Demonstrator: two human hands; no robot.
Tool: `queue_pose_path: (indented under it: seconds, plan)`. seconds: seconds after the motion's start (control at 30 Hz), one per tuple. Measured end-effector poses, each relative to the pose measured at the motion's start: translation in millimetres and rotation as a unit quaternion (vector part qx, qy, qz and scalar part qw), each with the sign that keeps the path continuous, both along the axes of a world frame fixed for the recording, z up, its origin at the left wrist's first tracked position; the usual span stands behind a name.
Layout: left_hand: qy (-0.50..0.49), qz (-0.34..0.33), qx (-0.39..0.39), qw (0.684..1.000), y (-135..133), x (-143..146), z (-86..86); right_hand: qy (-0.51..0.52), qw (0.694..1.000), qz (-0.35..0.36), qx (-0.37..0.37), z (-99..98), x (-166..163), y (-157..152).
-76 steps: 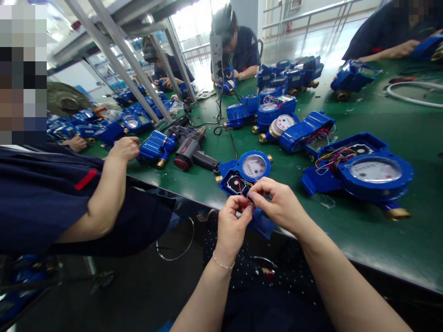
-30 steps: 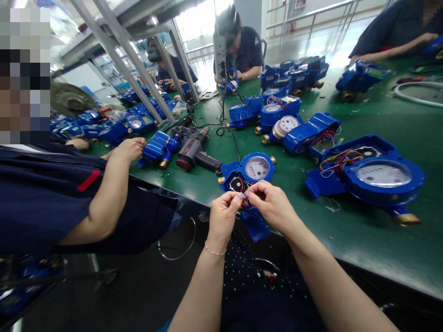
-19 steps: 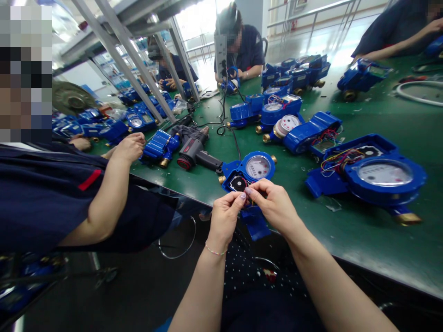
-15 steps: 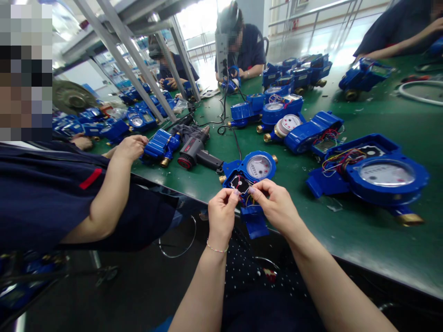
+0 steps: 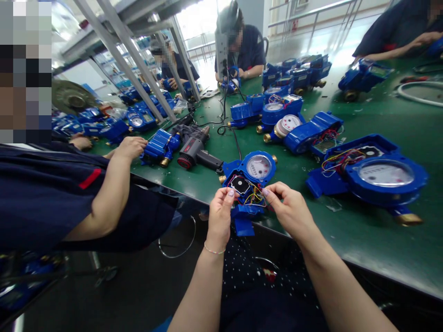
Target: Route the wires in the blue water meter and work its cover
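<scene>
Item: blue water meter (image 5: 249, 177), lying open at near edge of green table (image 5: 380, 230). You are pinching its coloured wires (image 5: 252, 196): left hand (image 5: 221, 213) gripping one end, right hand (image 5: 290, 210) gripping other. Step: sorting wires. Next move, likely: tucking them carefully into housing.

One view only, from our head, facing forward and down across the long green-topped workbench (image 5: 363, 230). Our bare left hand (image 5: 221, 210) and bare right hand (image 5: 289, 210) sit close, lower centre of frame. Seated co-workers recede toward the upper left and top edge.
</scene>
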State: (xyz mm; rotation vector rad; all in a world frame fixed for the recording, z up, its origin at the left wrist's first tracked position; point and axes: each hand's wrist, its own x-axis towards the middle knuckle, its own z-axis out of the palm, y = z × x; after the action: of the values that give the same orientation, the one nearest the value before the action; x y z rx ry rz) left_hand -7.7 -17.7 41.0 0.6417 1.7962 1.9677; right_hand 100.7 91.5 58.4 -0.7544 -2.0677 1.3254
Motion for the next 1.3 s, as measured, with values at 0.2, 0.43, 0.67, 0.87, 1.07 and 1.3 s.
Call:
queue_pose_path:
  seconds: [0.2, 0.43, 0.67, 0.87, 1.07, 1.3]
  plan:
    - [0.323, 0.069, -0.141, 0.933, -9, 12, 9.5, 0.027, 0.999, 0.012, -0.028, -0.4, -7, 2]
    - [0.355, 0.021, -0.192, 0.915, -8, 10, 9.7, 0.025, 0.970, -0.070, 0.231, 1.1, -8, -4]
    - [0.225, -0.039, -0.133, 0.964, -10, 7, 8.6, -0.017, 0.913, 0.048, 0.404, 0.4, -8, -4]
    - [0.179, 0.016, -0.150, 0.972, -7, 13, 9.6, 0.005, 0.905, 0.075, 0.418, -0.6, -8, -5]
    - [0.097, 0.086, -0.085, 0.988, -7, 0, -9.1, 0.021, 0.916, 0.060, 0.397, -2.3, -3, -1]
    - [0.290, 0.130, -0.134, 0.939, -9, 4, 6.0, 0.017, 0.909, 0.092, 0.407, -7.5, 1, 12]
